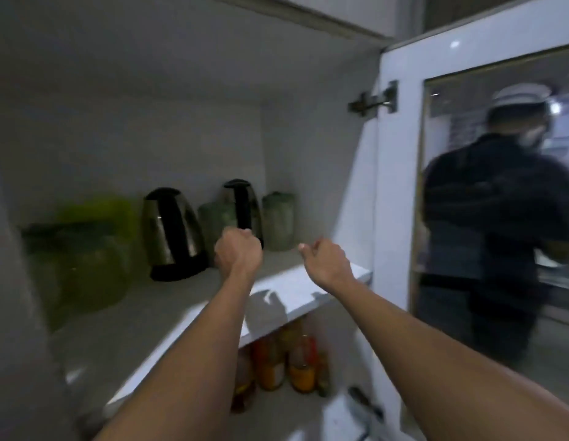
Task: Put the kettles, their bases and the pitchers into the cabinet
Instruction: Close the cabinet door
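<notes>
Kettles already stand on the upper cabinet shelf [168, 300]: the left kettle [173, 233] near the middle on its black foot, the right kettle [243, 208] deeper in, between two pale green jars [278, 221]. Green pitchers [86, 249] sit blurred at the shelf's left end; their count is unclear. Whether each kettle rests on its base cannot be told. The left hand [238, 253] is curled in a fist just in front of the right kettle, its fingers together, holding nothing visible. The right hand [326, 262] hovers over the shelf edge, fingers loosely curled, empty. Judging by this, most items are stowed; anything still outside is out of view. Bottles [286, 364] stand on the shelf below.
</notes>
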Demonstrator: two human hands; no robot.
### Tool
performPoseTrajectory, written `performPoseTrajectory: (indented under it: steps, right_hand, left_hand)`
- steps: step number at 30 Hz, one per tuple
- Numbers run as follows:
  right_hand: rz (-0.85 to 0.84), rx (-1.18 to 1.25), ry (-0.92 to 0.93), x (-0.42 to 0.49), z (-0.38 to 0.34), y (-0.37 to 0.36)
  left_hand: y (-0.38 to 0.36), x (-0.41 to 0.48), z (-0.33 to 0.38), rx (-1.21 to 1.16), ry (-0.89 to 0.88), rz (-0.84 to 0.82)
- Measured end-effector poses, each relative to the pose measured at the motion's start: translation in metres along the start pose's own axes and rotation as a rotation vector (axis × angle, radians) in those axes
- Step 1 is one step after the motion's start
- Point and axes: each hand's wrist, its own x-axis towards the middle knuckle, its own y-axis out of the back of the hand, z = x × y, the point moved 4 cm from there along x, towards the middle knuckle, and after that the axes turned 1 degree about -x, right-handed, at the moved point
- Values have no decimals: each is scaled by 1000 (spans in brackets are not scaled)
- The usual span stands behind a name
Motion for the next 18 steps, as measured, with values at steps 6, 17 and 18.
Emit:
performPoseTrajectory:
  steps: [6, 17, 18]
  right_hand:
    - [417, -133, -333, -80, 104, 218]
    - [866, -228, -562, -224, 185, 453]
    - [883, -227, -564, -227, 190, 468]
  left_hand:
    - [-103, -163, 102, -115, -224, -407]
    - [-179, -406, 216, -312, -446, -814]
    - [-187, -418, 224, -313, -454, -823]
